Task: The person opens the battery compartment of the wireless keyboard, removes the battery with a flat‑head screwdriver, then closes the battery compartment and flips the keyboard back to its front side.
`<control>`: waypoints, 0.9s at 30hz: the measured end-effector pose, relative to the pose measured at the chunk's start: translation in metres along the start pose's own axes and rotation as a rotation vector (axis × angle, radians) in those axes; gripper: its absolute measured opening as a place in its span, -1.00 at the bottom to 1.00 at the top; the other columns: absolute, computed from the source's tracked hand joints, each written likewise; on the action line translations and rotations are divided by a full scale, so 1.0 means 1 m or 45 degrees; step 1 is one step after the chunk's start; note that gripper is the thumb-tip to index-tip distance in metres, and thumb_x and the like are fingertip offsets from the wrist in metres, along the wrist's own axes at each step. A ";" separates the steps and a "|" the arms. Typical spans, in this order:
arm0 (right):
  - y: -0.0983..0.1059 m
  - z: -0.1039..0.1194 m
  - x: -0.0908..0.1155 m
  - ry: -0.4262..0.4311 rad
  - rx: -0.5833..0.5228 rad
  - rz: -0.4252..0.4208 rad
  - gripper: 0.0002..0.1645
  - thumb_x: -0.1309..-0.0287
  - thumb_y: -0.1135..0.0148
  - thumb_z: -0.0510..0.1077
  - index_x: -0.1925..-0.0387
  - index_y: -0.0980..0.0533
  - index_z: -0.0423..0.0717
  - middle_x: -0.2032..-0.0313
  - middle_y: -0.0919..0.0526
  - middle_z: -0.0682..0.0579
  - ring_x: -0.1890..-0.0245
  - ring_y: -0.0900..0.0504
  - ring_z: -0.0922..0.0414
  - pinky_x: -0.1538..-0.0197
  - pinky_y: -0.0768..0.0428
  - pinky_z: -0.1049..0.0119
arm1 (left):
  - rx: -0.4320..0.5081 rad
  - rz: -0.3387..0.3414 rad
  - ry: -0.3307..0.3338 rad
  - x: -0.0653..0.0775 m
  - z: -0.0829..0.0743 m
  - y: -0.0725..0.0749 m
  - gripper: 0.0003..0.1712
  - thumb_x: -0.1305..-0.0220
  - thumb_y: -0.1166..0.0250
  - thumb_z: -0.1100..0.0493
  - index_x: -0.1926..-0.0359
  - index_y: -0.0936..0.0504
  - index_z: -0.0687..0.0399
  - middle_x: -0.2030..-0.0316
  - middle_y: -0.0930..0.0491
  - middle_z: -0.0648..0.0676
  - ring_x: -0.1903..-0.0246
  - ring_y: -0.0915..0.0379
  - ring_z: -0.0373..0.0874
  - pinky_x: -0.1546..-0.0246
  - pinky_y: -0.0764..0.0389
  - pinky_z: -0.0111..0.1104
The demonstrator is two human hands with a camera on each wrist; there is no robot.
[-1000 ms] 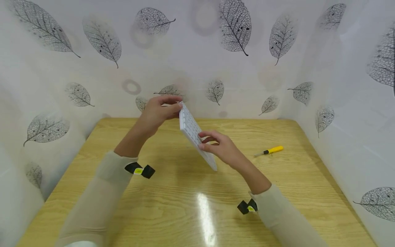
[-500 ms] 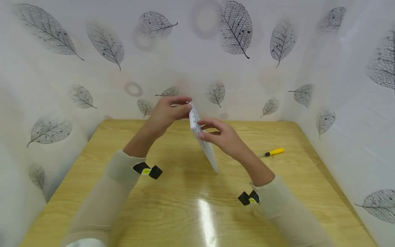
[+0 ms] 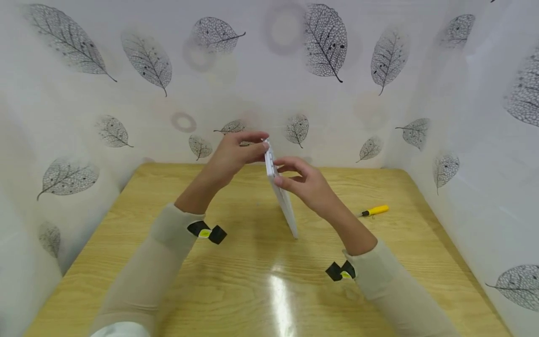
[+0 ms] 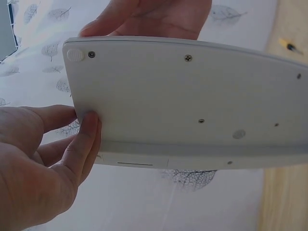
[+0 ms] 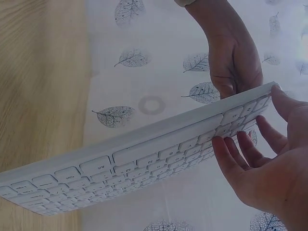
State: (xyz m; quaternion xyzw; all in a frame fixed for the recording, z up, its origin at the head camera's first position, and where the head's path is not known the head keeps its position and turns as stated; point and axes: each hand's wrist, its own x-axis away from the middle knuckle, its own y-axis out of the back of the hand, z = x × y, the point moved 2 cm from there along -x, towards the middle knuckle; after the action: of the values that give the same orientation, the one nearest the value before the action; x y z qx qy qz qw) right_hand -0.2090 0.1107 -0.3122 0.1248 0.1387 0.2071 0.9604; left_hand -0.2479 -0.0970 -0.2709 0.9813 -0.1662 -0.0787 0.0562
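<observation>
A white keyboard (image 3: 283, 201) stands tilted on end over the table, its lower end close to the wood. My left hand (image 3: 231, 154) pinches its upper end between thumb and fingers. In the left wrist view the underside shows several screws (image 4: 188, 58) and a ribbed foot (image 4: 75, 55) at the corner. My right hand (image 3: 309, 187) holds the same end from the right. Its thumb lies at the long edge and its fingertips touch the keys (image 5: 183, 144), which face that side.
A yellow-handled screwdriver (image 3: 376, 210) lies on the wooden table (image 3: 236, 290) to the right of my right hand. Behind and at both sides hangs a pale curtain (image 3: 252, 84) with a leaf print.
The keyboard has turned steeper, nearly edge-on to the head view, and its upper end has moved right with my left hand. My right hand has slid up along it toward that end.
</observation>
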 end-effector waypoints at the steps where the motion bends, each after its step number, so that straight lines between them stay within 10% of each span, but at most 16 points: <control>1: 0.000 0.001 0.000 0.007 0.006 -0.005 -0.42 -0.31 -0.31 0.13 -0.28 -0.46 0.08 -0.22 -0.51 0.09 -0.24 -0.49 0.08 -0.24 -0.55 0.06 | 0.000 0.000 0.003 0.000 0.000 0.000 -0.52 -0.41 -0.27 0.14 -0.29 -0.54 0.16 -0.15 -0.52 0.19 0.05 -0.72 0.06 -0.16 -0.60 -0.07; 27: 0.008 0.022 -0.004 0.072 0.135 -0.045 -0.46 -0.35 -0.25 0.15 -0.28 -0.48 0.12 -0.27 -0.41 0.14 -0.20 -0.45 0.13 -0.23 -0.53 0.03 | 0.001 0.006 -0.019 -0.008 -0.006 -0.016 -0.53 -0.40 -0.29 0.14 -0.28 -0.55 0.13 -0.08 -0.53 0.17 0.06 -0.72 0.03 -0.14 -0.61 -0.12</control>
State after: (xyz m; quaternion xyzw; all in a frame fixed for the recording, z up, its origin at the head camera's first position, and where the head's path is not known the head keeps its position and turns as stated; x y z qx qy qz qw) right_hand -0.2084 0.1119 -0.2882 0.1673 0.1789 0.1858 0.9516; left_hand -0.2489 -0.0790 -0.2659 0.9804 -0.1689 -0.0856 0.0547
